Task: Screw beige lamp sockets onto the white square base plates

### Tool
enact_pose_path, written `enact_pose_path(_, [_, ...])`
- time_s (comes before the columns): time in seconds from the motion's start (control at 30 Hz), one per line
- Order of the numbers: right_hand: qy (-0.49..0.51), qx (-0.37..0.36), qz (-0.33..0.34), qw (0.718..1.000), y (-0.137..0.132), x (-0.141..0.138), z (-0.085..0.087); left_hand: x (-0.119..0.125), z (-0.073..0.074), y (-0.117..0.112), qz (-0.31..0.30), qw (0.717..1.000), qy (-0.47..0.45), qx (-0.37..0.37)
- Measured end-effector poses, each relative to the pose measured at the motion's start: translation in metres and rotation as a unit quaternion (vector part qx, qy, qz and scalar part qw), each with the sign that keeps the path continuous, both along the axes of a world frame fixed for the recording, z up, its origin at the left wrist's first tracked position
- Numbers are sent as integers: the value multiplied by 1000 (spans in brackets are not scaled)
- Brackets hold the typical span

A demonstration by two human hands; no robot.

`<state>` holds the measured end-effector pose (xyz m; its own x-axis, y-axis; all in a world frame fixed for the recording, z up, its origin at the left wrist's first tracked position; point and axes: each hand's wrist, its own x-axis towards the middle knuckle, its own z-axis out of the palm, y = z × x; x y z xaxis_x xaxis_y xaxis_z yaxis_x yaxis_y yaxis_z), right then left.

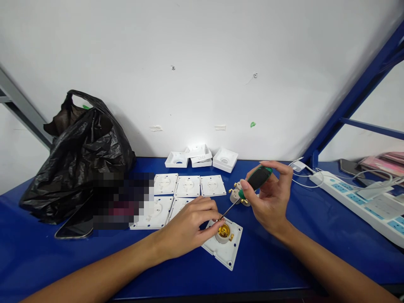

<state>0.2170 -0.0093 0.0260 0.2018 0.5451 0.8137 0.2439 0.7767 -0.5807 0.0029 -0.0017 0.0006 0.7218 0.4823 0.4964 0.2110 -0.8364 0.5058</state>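
In my right hand is a screwdriver with a green and black handle, its thin shaft slanting down to the left. The tip meets the fingertips of my left hand, where thumb and forefinger are pinched together. Whatever lies in that pinch is hidden. Right beside these fingertips, a round lamp socket with a brass inside sits on a square white plate, which lies turned at an angle on the table. Behind the screwdriver stand several more lamp sockets with brass terminals, partly covered by my right hand.
White plates lie in two rows on the blue table. White square covers are piled against the wall. A black plastic bag and a dark phone are at left, a power strip with cables at right.
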Motion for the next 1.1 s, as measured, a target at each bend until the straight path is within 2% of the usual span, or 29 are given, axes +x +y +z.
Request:
enact_pose_path(0.53, [-11,-11,-1,1000,2,2,-5,-1,1,0,3,999,35,-3])
enact_pose_path(0.73, [-49,-16,-14,999,3,4,-11,-2,4,0,2,997,73,-25])
enact_pose_path(1.1, [-100,2,-18,995,1,4,-12,-2,-1,3,-15,995,100,-11])
